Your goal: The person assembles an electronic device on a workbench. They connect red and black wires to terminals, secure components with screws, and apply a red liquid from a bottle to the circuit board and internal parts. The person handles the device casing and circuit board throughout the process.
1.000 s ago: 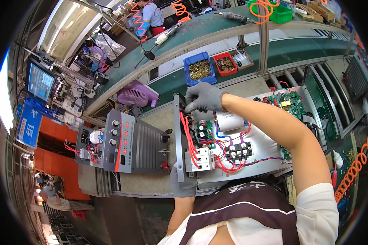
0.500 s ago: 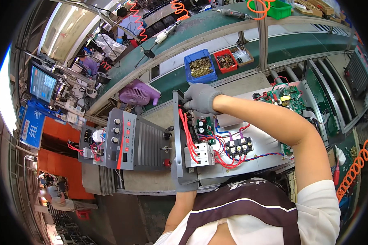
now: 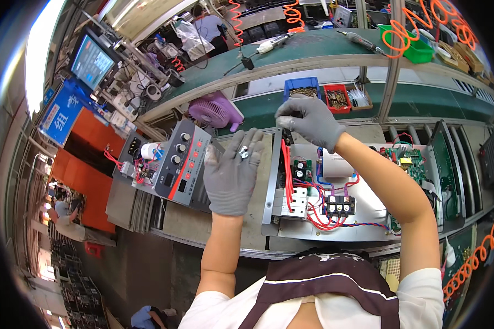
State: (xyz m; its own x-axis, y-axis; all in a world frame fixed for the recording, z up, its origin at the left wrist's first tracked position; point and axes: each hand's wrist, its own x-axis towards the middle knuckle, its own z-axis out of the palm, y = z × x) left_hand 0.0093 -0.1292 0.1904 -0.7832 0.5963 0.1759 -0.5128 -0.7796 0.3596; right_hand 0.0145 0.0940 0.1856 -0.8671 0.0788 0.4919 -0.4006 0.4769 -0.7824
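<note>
My left hand [image 3: 231,174], in a grey glove, is held flat with its fingers stretched out. A few small shiny metal pieces [image 3: 243,153], too small to name, lie on those fingers. My right hand [image 3: 313,122], gloved too, is above the far left corner of an opened metal chassis [image 3: 368,183], thumb and fingertips pinched together. Whatever they may hold is hidden. Along the chassis's left panel [image 3: 269,189] run red wires [image 3: 286,172] to a white breaker block [image 3: 295,203]. A black terminal block [image 3: 339,206] and a green circuit board [image 3: 406,159] are inside.
Left of my left hand stands a grey machine [image 3: 175,159] with knobs. Behind the chassis are a blue bin [image 3: 286,88] and a red bin [image 3: 337,109] of small fasteners. A purple fan [image 3: 211,111] stands at the far left, and a metal post [image 3: 391,90] rises behind the chassis.
My left hand has come from behind the chassis's left panel, now flat with metal pieces on it. My right hand has lifted off the panel's far end. The view has shifted left.
</note>
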